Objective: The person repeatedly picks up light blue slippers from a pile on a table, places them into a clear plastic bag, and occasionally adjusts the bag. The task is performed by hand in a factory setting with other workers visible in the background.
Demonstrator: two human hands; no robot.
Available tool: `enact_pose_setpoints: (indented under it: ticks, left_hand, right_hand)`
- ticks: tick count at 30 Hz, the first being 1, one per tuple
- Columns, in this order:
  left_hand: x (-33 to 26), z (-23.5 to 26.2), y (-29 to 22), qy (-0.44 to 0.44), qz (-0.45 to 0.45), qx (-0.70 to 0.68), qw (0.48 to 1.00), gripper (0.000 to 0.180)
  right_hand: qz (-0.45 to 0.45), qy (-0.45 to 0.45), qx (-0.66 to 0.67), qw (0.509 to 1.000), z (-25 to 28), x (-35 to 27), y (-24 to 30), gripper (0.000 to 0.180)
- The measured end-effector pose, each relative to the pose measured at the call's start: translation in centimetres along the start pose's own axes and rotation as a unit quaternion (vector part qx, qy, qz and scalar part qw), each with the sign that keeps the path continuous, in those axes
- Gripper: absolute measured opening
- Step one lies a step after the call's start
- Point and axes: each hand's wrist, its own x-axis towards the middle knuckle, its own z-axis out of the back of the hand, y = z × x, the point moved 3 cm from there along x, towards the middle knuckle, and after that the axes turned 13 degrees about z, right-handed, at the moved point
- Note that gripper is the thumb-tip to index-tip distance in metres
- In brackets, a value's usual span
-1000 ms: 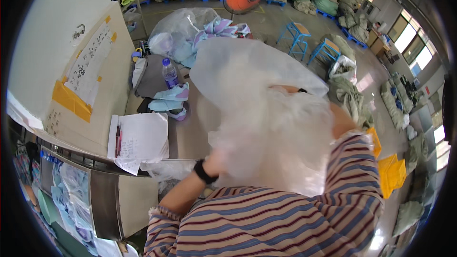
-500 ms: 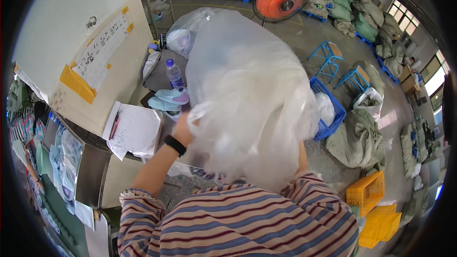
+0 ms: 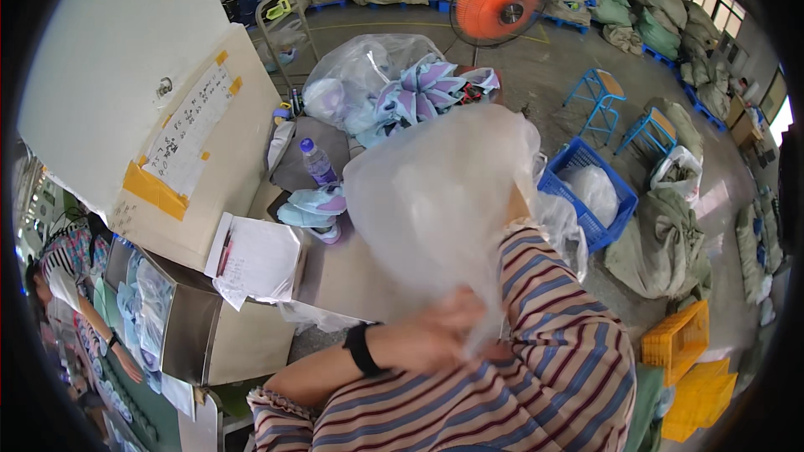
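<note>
Billowing over the near right corner of the worktop (image 3: 332,278), the clear plastic bag (image 3: 423,192) hides your right hand, its state untellable; your blurred left hand (image 3: 435,331) is at its lower end, grip unclear. A leftward swing could topple the bottle (image 3: 319,165).

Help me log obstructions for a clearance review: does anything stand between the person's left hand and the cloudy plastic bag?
Nothing visible does. The left hand overlaps the near end of the cloudy plastic bag in this view; blur hides whether it grips. The purple-capped bottle and blue crate stand off to either side.
</note>
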Motion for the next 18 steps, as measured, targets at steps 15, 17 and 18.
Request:
enact_pose_setpoints:
  ticks: [15, 17, 18]
  left_hand:
    - [10.0, 14.5, 21.9, -0.386, 0.178, 0.428, 0.798, 0.036]
    - [8.8, 22.2, 29.9, -0.402, 0.189, 0.242, 0.863, 0.043]
    - [5.6, 27.4, 34.0, -0.401, 0.176, 0.084, 0.895, 0.048]
  right_hand:
    - [0.14, 0.163, 0.052, 0.975, 5.2, -0.9, 10.1, 0.037]
    - [0.313, 0.15, 0.117, 0.931, 7.3, -4.4, 10.9, 0.043]
    - [0.282, 0.24, 0.075, 0.926, 9.5, -6.1, 13.3, 0.046]
